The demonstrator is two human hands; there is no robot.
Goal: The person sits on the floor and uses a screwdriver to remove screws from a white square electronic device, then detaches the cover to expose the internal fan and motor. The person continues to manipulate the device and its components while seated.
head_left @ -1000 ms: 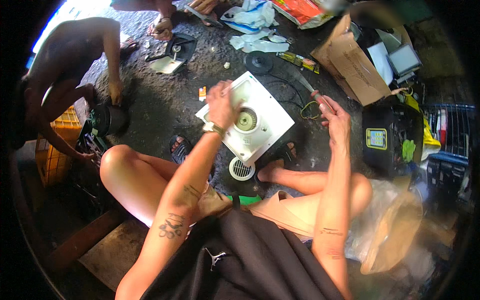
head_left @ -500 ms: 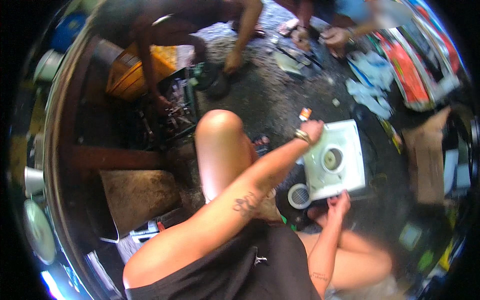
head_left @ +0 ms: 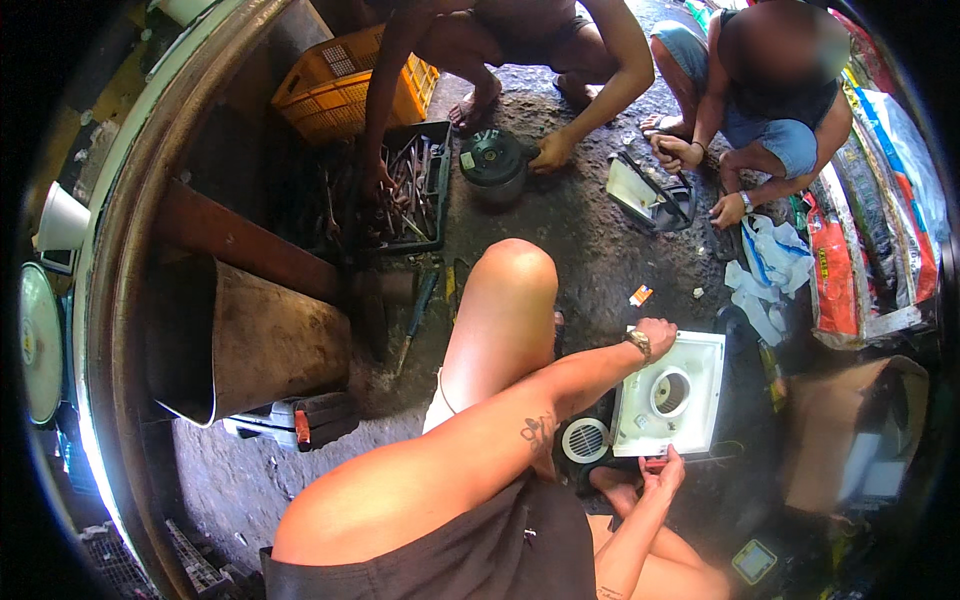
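Observation:
A white square ventilation fan housing (head_left: 686,358), with a round opening and a finned wheel inside, lies tilted in front of me, right of my raised knee. My left hand (head_left: 655,338) is closed on its upper left corner. At its lower edge my right hand (head_left: 662,472) is closed round a screwdriver (head_left: 655,463) with a red handle; a thin shaft seems to stretch out to the right of the fingers. A round white vent grille (head_left: 585,440) lies on the floor beside the housing's lower left corner.
Ahead, one person reaches into a black crate of tools (head_left: 425,190) and touches a dark round motor-like part (head_left: 492,160). Another person crouches at a dark-framed part (head_left: 650,195). Around me are an orange crate (head_left: 340,90), a metal bin (head_left: 280,335) and a cardboard box (head_left: 835,430).
My view has shifted, bringing the two people more fully into sight. My left hand stays on the housing's corner. The red handle in my right hand now shows more plainly.

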